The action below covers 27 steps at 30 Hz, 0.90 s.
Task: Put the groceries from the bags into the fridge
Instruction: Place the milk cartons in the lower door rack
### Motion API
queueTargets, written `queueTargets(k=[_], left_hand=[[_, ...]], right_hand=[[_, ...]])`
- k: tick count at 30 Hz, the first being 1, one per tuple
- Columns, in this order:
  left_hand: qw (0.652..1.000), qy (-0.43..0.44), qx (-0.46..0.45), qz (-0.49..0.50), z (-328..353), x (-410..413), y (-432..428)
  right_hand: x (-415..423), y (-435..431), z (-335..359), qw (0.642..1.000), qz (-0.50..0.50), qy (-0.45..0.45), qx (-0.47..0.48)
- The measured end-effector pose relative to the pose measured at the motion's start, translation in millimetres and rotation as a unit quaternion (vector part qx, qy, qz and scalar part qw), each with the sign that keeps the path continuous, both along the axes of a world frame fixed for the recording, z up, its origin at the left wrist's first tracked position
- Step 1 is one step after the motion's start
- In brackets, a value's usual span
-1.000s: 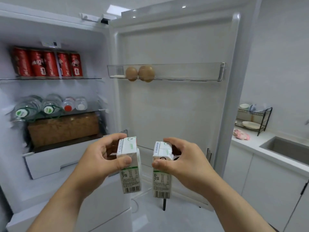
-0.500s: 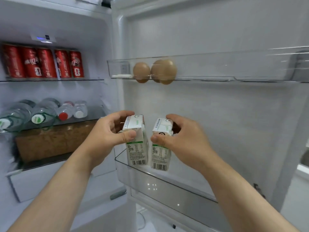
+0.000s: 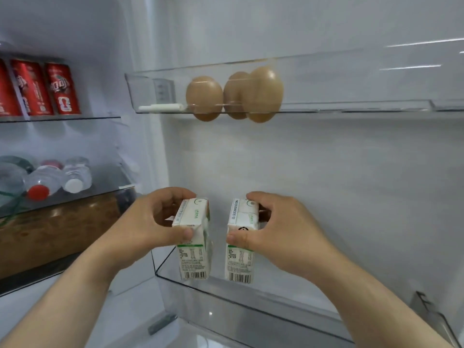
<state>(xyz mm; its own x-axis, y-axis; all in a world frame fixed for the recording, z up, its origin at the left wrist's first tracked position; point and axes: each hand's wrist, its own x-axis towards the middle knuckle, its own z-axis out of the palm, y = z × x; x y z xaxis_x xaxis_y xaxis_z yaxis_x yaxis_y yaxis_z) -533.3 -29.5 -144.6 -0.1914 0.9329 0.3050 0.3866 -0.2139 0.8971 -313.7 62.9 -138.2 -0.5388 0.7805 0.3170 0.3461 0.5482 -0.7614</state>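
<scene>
On the fridge door [image 3: 326,172], below the eggs [image 3: 204,96], two small cartons are held low inside the lower door shelf [image 3: 251,306], slightly apart. The left hand [image 3: 150,222] grips the left carton [image 3: 194,249] by its top, the right hand [image 3: 283,229] the right carton [image 3: 241,252]. Placing seems nearly done; next, settle both upright on the shelf floor, then let go.

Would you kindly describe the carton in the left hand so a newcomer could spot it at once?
Start at the open fridge door and drop to its lower clear shelf, below the eggs. Two white-and-green cartons are inside it; the left carton, held by the left hand, is nearer the fridge interior, while the right carton in the right hand shows a black round mark on top.
</scene>
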Motion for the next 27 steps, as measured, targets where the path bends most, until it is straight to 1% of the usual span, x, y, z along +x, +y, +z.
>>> queueTargets(k=[4, 6, 11, 16, 20, 27], left_hand=[[0.997, 0.041, -0.036, -0.046, -11, -12, 8], [0.994, 0.075, -0.048, -0.061, -14, -16, 15], [0.983, 0.148, -0.025, -0.106, -16, -27, 29], [0.97, 0.183, -0.036, -0.155, -22, -41, 35], [0.952, 0.27, -0.001, -0.148, -28, -44, 37], [0.943, 0.276, 0.004, -0.187, -52, -47, 38]], right_hand=[[-5, 1, -6, 0.999, -0.017, -0.014, -0.027], [-6, 0, -9, 0.999, -0.033, -0.015, -0.036], [-13, -7, -19, 0.997, -0.058, -0.012, -0.055], [-27, -14, -28, 0.995, -0.072, -0.036, -0.054], [-37, -16, -34, 0.994, -0.082, -0.051, -0.058], [-44, -16, -45, 0.991, -0.08, -0.093, -0.06]])
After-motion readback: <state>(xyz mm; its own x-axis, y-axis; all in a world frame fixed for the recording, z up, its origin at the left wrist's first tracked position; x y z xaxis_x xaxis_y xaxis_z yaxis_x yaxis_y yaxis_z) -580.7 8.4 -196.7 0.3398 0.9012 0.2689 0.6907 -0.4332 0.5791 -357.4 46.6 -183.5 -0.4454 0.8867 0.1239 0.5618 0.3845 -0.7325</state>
